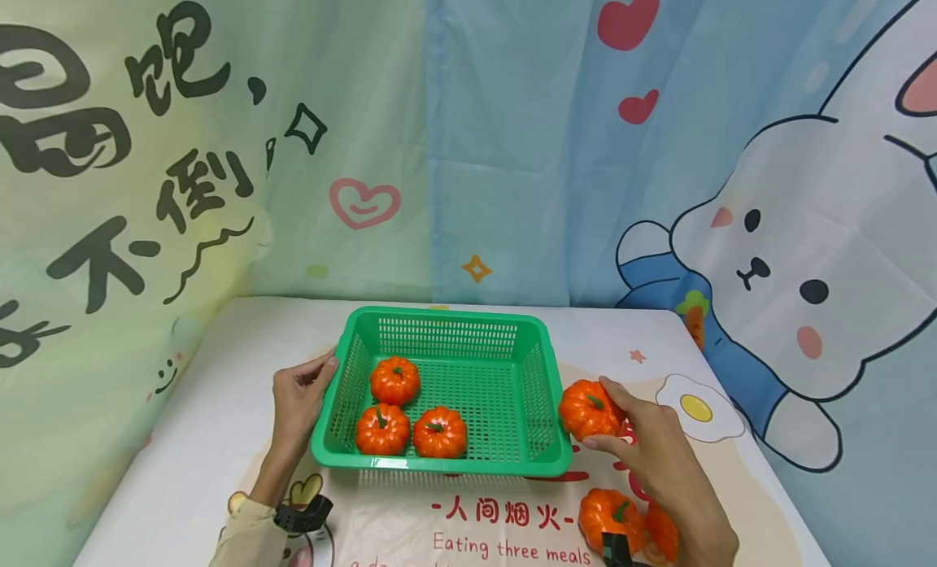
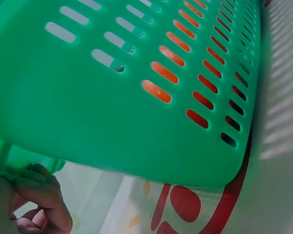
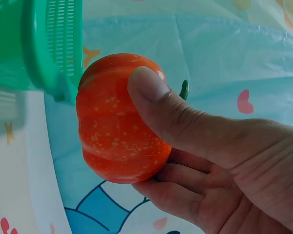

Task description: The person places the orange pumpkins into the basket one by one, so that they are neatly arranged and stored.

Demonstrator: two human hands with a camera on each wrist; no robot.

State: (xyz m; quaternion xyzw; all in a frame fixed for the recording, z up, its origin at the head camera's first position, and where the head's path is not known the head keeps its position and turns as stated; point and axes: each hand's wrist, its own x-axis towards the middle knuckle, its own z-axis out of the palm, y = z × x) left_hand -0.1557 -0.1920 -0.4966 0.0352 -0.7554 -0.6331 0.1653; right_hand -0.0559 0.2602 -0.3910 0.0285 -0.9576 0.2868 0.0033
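A green plastic basket (image 1: 476, 465) with slotted walls sits mid-table in the head view. Three small orange pumpkins lie in its left half: one pumpkin (image 1: 394, 381) behind, another pumpkin (image 1: 382, 429) front left, a third pumpkin (image 1: 440, 433) beside it. My left hand (image 1: 298, 400) pinches the basket's left rim; in the left wrist view its curled fingers (image 2: 44, 195) are under that rim. My right hand (image 1: 651, 437) holds an orange pumpkin (image 1: 588, 410) just outside the basket's right wall. The right wrist view shows the thumb across this pumpkin (image 3: 117, 122), its green stem pointing right.
Two more pumpkins lie near the table's front right: one pumpkin (image 1: 611, 518) and a second pumpkin (image 1: 662, 531) partly hidden by my right wrist. A printed white cloth (image 1: 256, 339) covers the table. Behind stands a curtain (image 1: 498, 144) with cartoon prints.
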